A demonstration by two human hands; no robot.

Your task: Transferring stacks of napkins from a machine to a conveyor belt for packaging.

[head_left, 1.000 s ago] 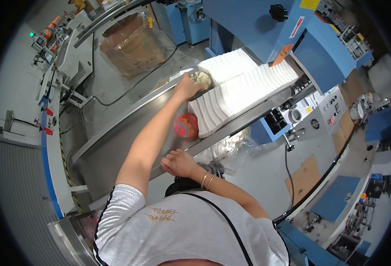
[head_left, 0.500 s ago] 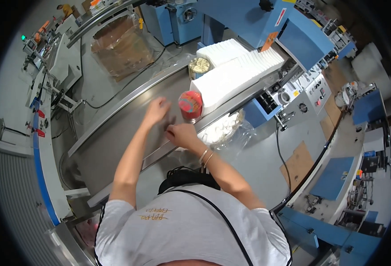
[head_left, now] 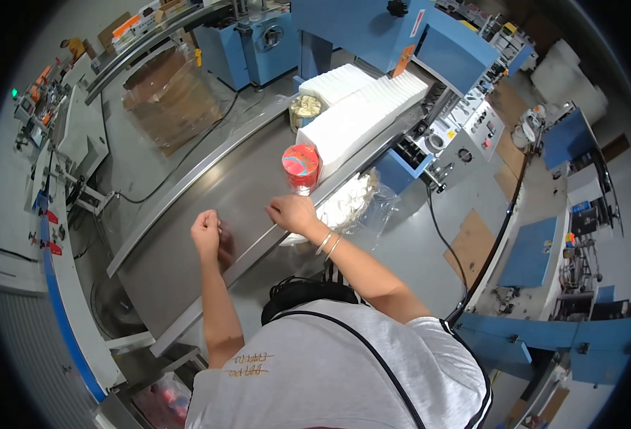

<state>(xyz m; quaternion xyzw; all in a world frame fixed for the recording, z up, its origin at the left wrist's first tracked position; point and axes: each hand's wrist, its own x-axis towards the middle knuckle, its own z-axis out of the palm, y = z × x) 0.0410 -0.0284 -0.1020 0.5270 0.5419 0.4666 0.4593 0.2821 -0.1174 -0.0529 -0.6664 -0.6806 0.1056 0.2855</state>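
Observation:
Over the metal trough (head_left: 251, 186) are both my hands, fingers closed. My left hand (head_left: 206, 233) makes a loose fist above the near left part of the trough; whatever it may hold is hidden. Close to the trough's near rim, my right hand (head_left: 294, 213) has its fingers curled inward, and nothing can be made out in them. Just beyond it stands a red cylindrical container (head_left: 301, 169) with a patterned red and blue top, apart from my fingers. Right behind that, long rows of white folded sheets (head_left: 365, 114) lie packed on edge.
A round tub of pale pieces (head_left: 305, 109) stands beside the white rows. Below the trough's right side hangs a clear bag of white scraps (head_left: 355, 200). Blue machinery (head_left: 358, 32) rises at the far end, with a control panel (head_left: 478, 132) right. A plastic-lined carton (head_left: 169, 100) sits far left.
My left hand has drawn back toward me and to the left, its fingers now closed. My right hand stays near the red container. The whole view has shifted slightly.

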